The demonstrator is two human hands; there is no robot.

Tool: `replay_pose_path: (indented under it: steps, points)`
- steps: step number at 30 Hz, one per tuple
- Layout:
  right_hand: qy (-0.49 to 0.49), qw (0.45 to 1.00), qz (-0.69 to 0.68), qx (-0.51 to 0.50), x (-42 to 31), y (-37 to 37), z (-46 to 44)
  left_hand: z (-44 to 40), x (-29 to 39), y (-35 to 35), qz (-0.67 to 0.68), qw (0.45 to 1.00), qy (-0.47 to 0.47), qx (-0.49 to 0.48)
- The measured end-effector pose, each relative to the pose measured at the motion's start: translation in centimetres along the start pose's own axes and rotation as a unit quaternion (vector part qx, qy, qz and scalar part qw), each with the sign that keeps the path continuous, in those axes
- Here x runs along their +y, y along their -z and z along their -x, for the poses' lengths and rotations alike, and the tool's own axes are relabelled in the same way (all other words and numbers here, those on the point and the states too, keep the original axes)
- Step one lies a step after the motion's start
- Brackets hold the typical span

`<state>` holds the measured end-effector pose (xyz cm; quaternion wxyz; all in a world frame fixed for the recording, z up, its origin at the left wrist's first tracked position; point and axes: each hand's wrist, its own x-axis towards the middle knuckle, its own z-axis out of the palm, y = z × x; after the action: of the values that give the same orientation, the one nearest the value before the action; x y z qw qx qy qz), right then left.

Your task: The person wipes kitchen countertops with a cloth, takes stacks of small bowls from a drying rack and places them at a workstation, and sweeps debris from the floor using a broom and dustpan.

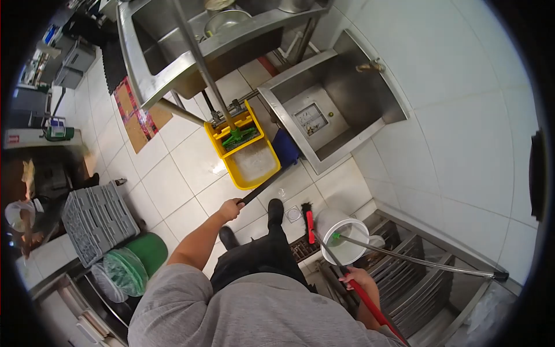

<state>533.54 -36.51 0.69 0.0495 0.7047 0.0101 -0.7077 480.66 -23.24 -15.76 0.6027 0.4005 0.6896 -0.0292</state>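
My left hand (232, 209) is closed around the black handle of a blue dustpan (285, 148). The dustpan sits between the yellow mop bucket (254, 165) and the low steel sink. With my right hand (357, 279) I grip the dark and red stick of a broom. Its red head with black bristles (310, 224) is by the floor drain grate (304, 248), to the left of a white bucket (345, 238). A metal-handled tool (404, 256) with a green end leans in that bucket. A mop with a green head (237, 136) stands in the yellow bucket's wringer.
The low steel sink (321, 151) is against the tiled wall, with a larger steel sink (167, 65) further ahead. A grey crate (103, 218) and a green bin (149, 254) are on my left. Metal racks (413, 272) stand at right. Cardboard (132, 118) lies on the floor.
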Motion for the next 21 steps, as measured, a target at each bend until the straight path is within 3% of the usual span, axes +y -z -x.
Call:
replay_pose_path:
  steps: [1,3,4,6,7,9,10,12,14,15,16,17,18,20,21]
  points:
    - [-0.008,0.999,0.029,-0.013,0.0,-1.0,-0.3,-0.4,-1.6,0.0,0.011,1.0,-0.005,0.001]
    - [-0.015,0.999,0.034,-0.022,1.0,-3.1,-1.0,-1.2,-5.4,-0.5,-0.162,0.979,-0.116,0.037]
    - [-0.01,0.999,0.036,-0.015,1.0,-4.0,-1.0,0.3,-6.8,0.1,-0.157,0.979,-0.123,0.039]
    - [-0.015,1.0,0.015,-0.023,1.9,-6.8,-0.9,4.0,-10.2,1.8,-0.071,0.995,0.057,-0.047]
    - [-0.015,1.0,0.011,-0.02,2.9,-8.5,-1.5,4.5,-11.7,2.7,-0.073,0.995,0.055,-0.05]
    - [-0.006,1.0,-0.008,0.02,5.3,-10.6,-1.6,7.0,-15.6,2.8,-0.121,0.988,-0.07,-0.063]
    - [-0.003,1.0,-0.004,0.021,6.0,-12.1,-1.2,7.3,-17.0,2.7,-0.113,0.986,-0.075,-0.093]
    - [0.022,0.997,-0.058,0.035,7.5,-15.4,-0.7,9.6,-18.4,2.9,-0.136,0.981,-0.132,-0.048]
    - [0.071,0.995,-0.032,0.058,9.1,-18.4,-1.2,12.8,-18.6,5.3,-0.103,0.988,-0.066,-0.092]
    - [0.046,0.996,-0.012,0.07,9.2,-19.9,-1.4,9.5,-25.5,3.7,-0.182,0.951,-0.24,-0.076]
    - [0.022,0.996,0.012,0.083,9.1,-21.3,-1.6,6.7,-31.8,2.5,-0.26,0.877,-0.403,-0.019]
    - [0.017,0.996,0.049,0.079,9.0,-22.5,-1.8,10.0,-31.7,4.4,-0.178,0.951,-0.238,-0.084]
    - [0.012,0.993,0.087,0.076,8.4,-24.0,-1.5,13.9,-31.3,6.2,-0.078,0.984,-0.069,-0.146]
    - [-0.019,0.981,0.177,0.079,6.2,-27.8,-0.3,18.5,-35.2,7.5,0.179,0.979,0.026,-0.093]
    - [-0.03,0.978,0.191,0.079,5.7,-29.2,-1.0,20.3,-37.5,7.8,0.306,0.946,0.07,-0.081]
